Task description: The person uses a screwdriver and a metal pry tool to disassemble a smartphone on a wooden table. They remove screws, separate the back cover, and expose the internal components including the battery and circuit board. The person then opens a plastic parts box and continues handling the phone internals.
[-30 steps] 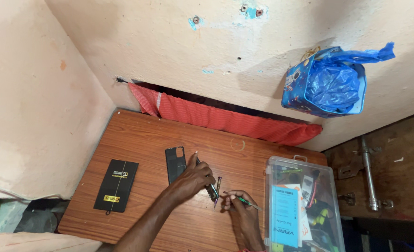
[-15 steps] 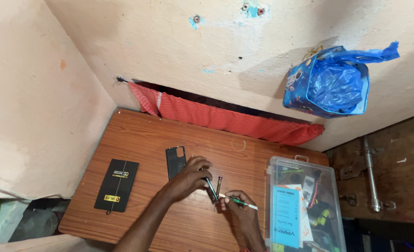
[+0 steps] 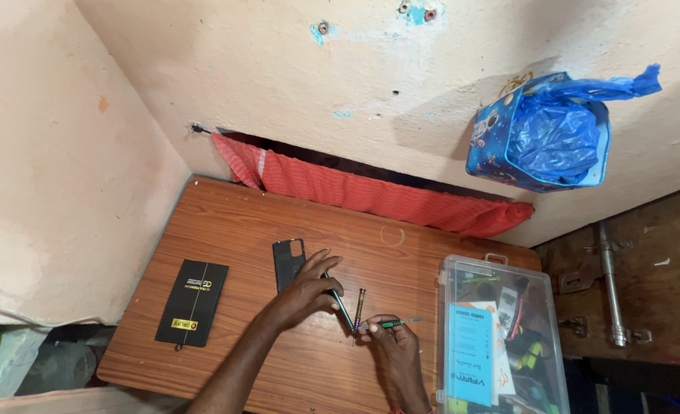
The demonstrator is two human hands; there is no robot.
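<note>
Peach plastered walls close in a brown wooden table. Its middle holds the left hand, fingers curled around a thin dark screwdriver, beside a black phone back cover. Close by, the right hand pinches a green-handled screwdriver, with a clear plastic toolbox at its right.

Soft, warm daylight fills the scene evenly, without glare. The hanging blue bag casts a diffuse shadow leftward on the wall. The desk is sharp; the lower right corner sinks into darkness, and straight lines bend slightly toward the edges.
</note>
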